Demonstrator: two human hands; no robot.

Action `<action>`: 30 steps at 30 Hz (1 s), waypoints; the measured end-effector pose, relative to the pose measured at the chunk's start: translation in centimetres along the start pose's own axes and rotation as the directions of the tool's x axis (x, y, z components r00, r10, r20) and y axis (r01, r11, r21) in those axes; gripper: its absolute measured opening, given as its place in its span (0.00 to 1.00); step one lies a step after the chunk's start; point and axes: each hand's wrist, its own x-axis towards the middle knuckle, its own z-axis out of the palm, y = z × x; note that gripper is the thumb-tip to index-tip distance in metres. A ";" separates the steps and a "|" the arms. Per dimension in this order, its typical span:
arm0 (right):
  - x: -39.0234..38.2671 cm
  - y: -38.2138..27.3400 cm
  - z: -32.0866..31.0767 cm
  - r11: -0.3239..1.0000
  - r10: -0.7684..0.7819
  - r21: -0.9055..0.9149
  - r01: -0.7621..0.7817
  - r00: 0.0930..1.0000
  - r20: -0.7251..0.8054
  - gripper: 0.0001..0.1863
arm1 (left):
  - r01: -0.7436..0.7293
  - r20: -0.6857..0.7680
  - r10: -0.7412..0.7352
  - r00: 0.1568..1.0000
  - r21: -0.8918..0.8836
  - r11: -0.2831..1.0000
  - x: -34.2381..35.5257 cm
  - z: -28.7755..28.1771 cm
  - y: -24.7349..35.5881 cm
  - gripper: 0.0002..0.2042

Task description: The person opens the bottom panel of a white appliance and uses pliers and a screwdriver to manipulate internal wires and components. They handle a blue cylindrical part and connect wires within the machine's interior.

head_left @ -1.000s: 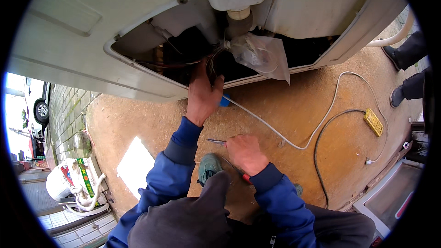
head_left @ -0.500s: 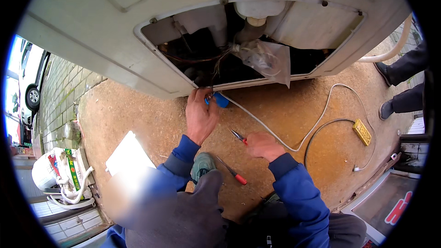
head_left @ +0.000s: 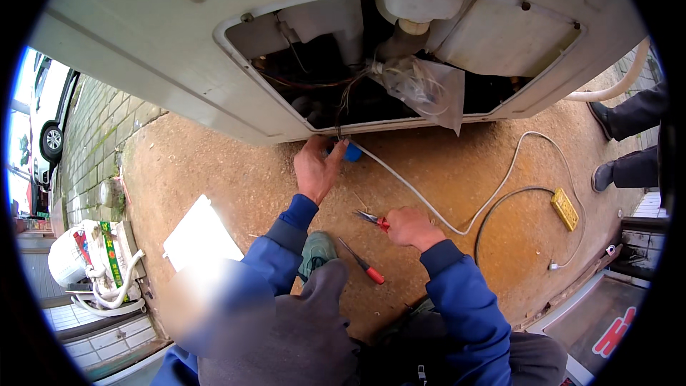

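My left hand is closed on a small blue part at the lower edge of a white appliance's open back. Its fingers partly cover the blue part, and thin wires run up from there into the opening. A white cable leads away from beside the blue part to the right. In my right hand is a pair of red-handled pliers, held above the ground with the jaws pointing left. A red-handled screwdriver lies on the ground near my shoe.
Inside the opening hangs a clear plastic bag around wiring. A yellow power strip with a black cord lies to the right, near another person's legs. A white panel lies left. A white bucket with hoses stands farther left.
The fingers of my left hand now cover more of the blue part. In my right hand the pliers have dipped slightly. The appliance sits a little farther right in view.
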 end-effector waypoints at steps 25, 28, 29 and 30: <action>0.3 5.9 -2.0 0.920 0.030 0.391 -0.021 0.999 -0.017 0.10 | -0.371 0.396 0.424 0.814 -0.206 0.905 -4.1 -6.2 5.0 0.16; 0.7 5.9 -1.0 0.886 -0.059 0.457 0.073 0.997 -0.045 0.08 | -0.272 0.425 0.313 0.849 -0.155 0.950 -4.6 -5.0 4.1 0.16; 0.2 4.7 -1.5 0.923 -0.035 0.380 0.066 0.996 -0.088 0.09 | -0.243 0.426 0.283 0.859 -0.146 0.959 -4.6 -4.8 3.8 0.16; 0.0 4.0 -1.7 0.952 -0.015 0.300 0.055 0.991 -0.133 0.10 | -0.232 0.430 0.262 0.864 -0.121 0.965 -4.5 -4.7 3.8 0.15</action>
